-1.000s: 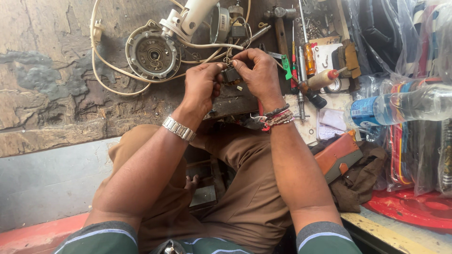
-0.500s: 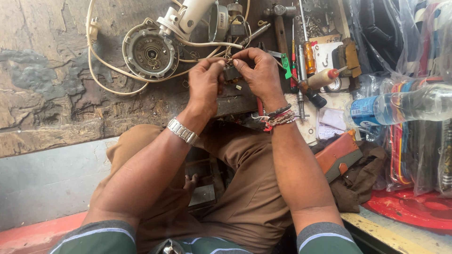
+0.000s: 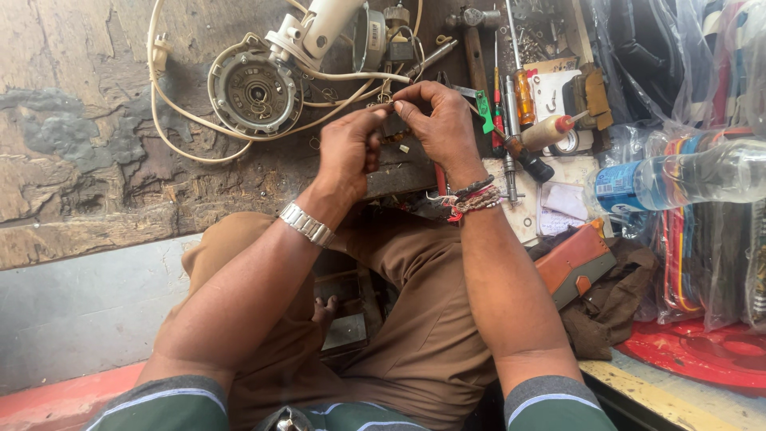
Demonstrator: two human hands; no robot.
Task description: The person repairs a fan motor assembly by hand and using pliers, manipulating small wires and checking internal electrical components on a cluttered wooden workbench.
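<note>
Left hand [image 3: 345,152] and right hand [image 3: 437,120] meet fingertip to fingertip, both pinched on a thin wire end [image 3: 384,104] held above the far edge of the worn wooden worktop [image 3: 96,160]. Round motor housing [image 3: 255,92] with cream cable [image 3: 171,132] lies just beyond; screwdrivers [image 3: 520,88] rest right of the hands.

We see a worn wooden table [image 3: 96,120] carrying a round motor housing [image 3: 255,92], a looping cream cable [image 3: 171,140], screwdrivers [image 3: 523,92], a hammer [image 3: 472,32] and scattered screws [image 3: 538,40].
</note>
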